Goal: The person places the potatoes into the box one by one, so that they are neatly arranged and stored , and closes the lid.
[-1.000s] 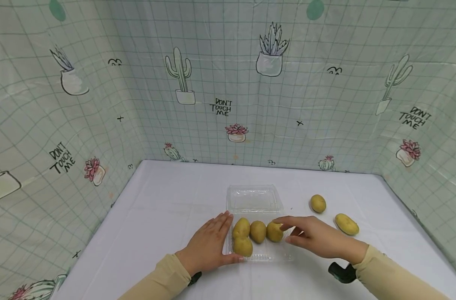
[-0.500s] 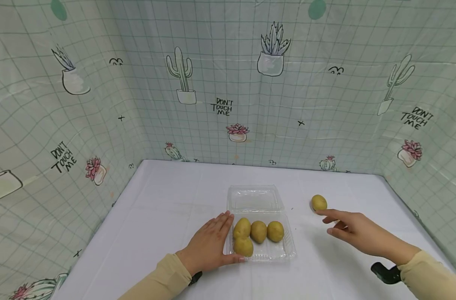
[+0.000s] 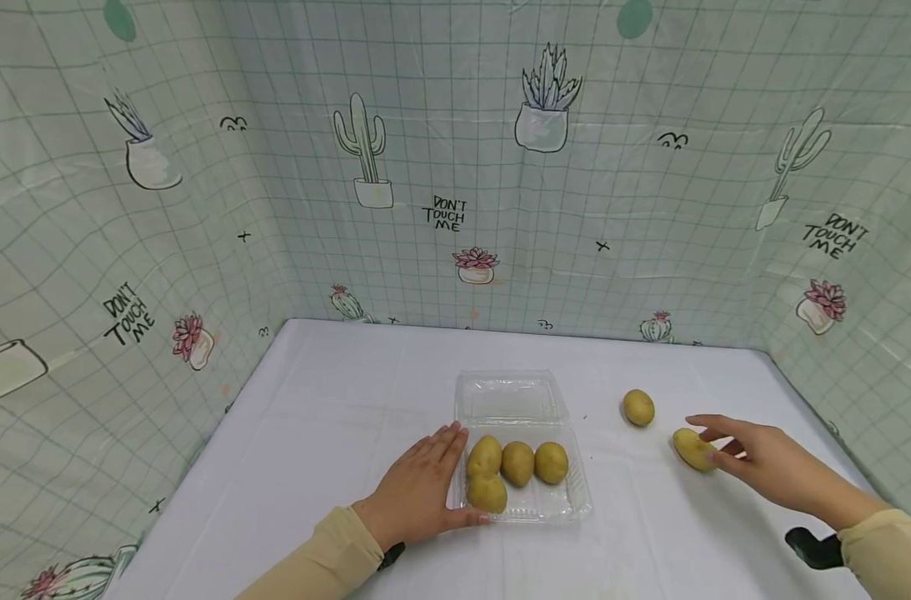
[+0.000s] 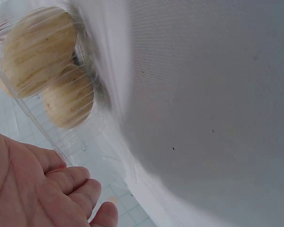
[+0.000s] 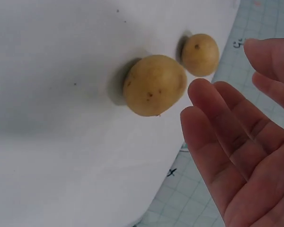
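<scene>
A clear plastic clamshell container lies with its lid folded back, holding several yellow potatoes. Along its left wall rests my left hand, fingers straight and thumb at the front corner; the left wrist view shows two potatoes through the ribbed plastic. To the right, an oval potato lies on the table, and my right hand is over its right end, fingers loosely bent. In the right wrist view a gap shows between the fingertips and the nearer potato.
A rounder potato lies behind and left of the oval one. The container's lid lies flat toward the back. White cloth covers the table, and a grid-patterned curtain with cactus drawings stands around its sides and back.
My right hand has moved away from the potatoes in the container, rightward across the table to the oval potato. My left hand has stayed at the container's side.
</scene>
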Motion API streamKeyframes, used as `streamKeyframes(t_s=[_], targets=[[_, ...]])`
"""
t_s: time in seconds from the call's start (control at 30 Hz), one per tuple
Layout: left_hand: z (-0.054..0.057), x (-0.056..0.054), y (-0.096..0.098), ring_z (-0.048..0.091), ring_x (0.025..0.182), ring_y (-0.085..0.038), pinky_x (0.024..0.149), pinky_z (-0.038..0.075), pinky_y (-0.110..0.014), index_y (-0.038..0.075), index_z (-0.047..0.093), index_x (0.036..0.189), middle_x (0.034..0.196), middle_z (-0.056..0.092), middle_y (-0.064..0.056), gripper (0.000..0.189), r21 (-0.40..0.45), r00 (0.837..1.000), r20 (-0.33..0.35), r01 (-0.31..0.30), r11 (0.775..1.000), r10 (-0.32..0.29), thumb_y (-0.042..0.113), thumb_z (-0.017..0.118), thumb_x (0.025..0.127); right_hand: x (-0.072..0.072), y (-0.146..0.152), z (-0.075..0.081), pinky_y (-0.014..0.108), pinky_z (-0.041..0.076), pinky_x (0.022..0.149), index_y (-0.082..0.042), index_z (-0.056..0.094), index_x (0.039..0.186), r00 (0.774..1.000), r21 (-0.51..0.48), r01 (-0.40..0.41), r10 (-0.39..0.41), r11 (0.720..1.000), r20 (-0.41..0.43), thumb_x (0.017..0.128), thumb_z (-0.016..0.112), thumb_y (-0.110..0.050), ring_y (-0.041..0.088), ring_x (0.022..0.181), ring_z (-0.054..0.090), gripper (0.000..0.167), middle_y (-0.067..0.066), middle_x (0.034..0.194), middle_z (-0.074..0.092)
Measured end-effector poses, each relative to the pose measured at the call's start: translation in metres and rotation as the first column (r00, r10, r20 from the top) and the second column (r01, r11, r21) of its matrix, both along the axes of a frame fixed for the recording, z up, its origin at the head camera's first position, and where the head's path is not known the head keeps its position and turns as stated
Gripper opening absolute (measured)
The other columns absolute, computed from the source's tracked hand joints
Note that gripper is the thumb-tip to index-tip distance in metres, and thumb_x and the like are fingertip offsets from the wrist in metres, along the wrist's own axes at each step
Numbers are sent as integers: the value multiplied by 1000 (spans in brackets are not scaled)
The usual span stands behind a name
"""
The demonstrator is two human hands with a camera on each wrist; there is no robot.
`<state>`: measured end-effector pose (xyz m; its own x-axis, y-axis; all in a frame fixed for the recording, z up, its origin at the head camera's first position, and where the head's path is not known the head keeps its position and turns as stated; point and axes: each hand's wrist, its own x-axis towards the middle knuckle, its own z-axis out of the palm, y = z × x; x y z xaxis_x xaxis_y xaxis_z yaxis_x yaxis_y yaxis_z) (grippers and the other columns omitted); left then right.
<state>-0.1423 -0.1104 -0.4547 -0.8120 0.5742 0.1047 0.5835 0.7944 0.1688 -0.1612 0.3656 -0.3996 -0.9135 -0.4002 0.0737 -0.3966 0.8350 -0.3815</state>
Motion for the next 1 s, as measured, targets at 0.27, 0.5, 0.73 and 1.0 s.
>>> streamKeyframes(t_s=[0.27,0.5,0.73,1.0], targets=[[0,0,0,26,147,-28,118,25,-41,-1,29,155,159,29,-17,109,-5,1000,13,-2,1000,2,82,45,85,-6,12,-12,38,57,72,-5,57,136,999,39,43,-43,998,-2,88,75,-10,27,97,66,51,20,128,61],[1,0,0,27,146,-29,117,25,-41,-2,30,154,159,30,-18,109,-8,1000,8,-3,1000,3,81,46,85,-10,13,-24,49,56,77,-2,55,137,998,32,43,-45,999,42,89,73,-10,33,100,66,52,23,130,59],[0,0,0,27,146,-28,118,25,-41,-1,30,155,159,30,-17,110,-10,1000,6,-5,1000,5,82,46,85,-16,14,-28,50,55,77,-2,56,136,998,68,45,-48,997,49,88,73,-7,29,97,65,51,18,124,63],[1,0,0,28,146,-29,117,26,-41,-2,30,155,159,30,-18,110,-16,1000,2,-5,1000,5,82,46,85,-22,12,-34,35,52,70,-1,53,139,991,77,56,-65,995,115,91,72,-14,17,88,60,53,20,121,63]])
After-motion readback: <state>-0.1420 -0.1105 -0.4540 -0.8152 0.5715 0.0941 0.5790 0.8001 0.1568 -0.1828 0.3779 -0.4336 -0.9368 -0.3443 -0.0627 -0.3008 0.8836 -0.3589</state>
